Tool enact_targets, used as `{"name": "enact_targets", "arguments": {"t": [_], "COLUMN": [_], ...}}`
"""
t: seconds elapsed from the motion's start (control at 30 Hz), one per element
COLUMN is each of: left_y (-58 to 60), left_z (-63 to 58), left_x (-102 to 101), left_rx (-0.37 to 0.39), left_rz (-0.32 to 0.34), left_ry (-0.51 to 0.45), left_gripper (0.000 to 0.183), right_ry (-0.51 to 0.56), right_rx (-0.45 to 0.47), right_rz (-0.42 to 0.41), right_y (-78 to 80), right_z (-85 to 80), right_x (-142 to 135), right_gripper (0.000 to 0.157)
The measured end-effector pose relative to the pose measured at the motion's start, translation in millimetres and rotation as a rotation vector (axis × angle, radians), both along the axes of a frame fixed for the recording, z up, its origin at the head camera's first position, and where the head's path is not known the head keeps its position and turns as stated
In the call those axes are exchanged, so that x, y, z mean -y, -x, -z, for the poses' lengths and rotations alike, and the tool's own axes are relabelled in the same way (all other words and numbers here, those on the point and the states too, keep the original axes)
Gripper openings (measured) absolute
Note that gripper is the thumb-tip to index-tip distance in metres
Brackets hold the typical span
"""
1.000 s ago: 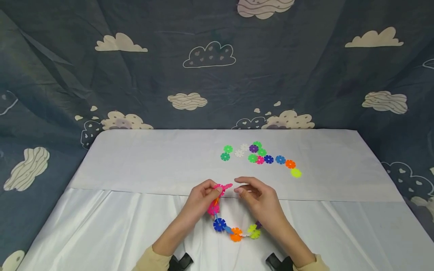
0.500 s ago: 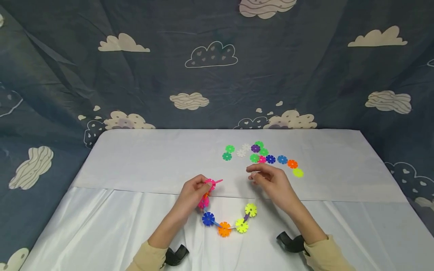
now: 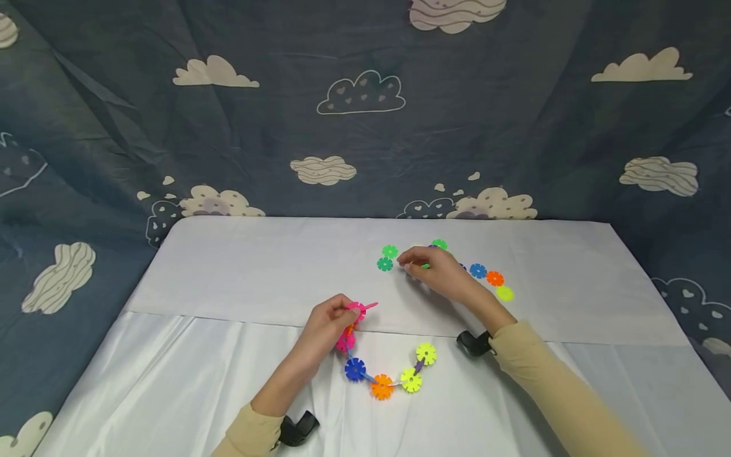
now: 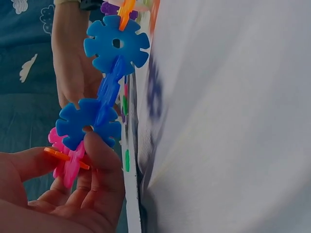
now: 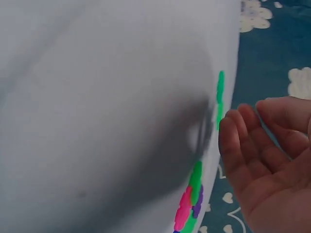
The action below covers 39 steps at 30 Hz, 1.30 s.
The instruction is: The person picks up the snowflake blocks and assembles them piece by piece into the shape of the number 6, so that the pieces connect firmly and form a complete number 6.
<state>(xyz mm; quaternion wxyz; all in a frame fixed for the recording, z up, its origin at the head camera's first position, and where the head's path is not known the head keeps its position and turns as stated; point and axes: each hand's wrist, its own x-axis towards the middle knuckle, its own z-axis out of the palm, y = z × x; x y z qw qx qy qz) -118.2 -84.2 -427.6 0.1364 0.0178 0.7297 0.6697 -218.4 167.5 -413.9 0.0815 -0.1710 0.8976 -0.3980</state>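
Note:
My left hand (image 3: 324,325) pinches the pink end of a chain of snowflake discs (image 3: 382,386). From that hand the chain curves down through blue and orange discs to a yellow disc (image 3: 426,353) at its free end. In the left wrist view, fingers and thumb close about a pink disc (image 4: 73,165) and an orange one, beside linked blue discs (image 4: 116,43). Over the loose discs at the back, my right hand (image 3: 442,273) hovers with fingers loosely bent; the right wrist view shows nothing between them. It hides several of those discs.
Two green discs (image 3: 385,264) lie left of the right hand. Light blue (image 3: 478,271), orange (image 3: 495,278) and yellow (image 3: 505,293) discs lie to its right. A white cloth (image 3: 228,273) covers the table, with a dark cloud-patterned curtain (image 3: 257,139) behind.
My right hand has moved away from the chain, first right, then forward and left over the loose discs. The left hand shifted slightly left with the chain's pink end, and the yellow end came into sight.

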Motion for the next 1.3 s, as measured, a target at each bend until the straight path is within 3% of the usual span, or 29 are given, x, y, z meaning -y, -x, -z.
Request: {"name": "enact_targets", "arguments": {"t": [0.23, 0.43, 0.87, 1.3], "left_y": [1.1, 0.5, 2.6, 2.1], "left_z": [-0.2, 0.7, 2.3, 1.2], "left_x": [1.6, 2.0, 3.7, 3.0], "left_rx": [0.011, 0.016, 0.015, 0.028], "left_rz": [0.041, 0.052, 0.061, 0.06], "left_ry": [0.014, 0.015, 0.016, -0.004], "left_gripper": [0.011, 0.011, 0.011, 0.012], "right_ry": [-0.052, -0.088, -0.11, -0.11], "right_rx": [-0.017, -0.013, 0.033, -0.041], "right_rz": [-0.104, -0.16, -0.191, -0.119], "right_y": [31.7, 42.1, 41.4, 25.5], "right_z": [10.7, 15.9, 17.0, 10.8], "right_x": [12.0, 21.3, 23.4, 17.0], "right_gripper": [0.026, 0.031, 0.037, 0.016]}}
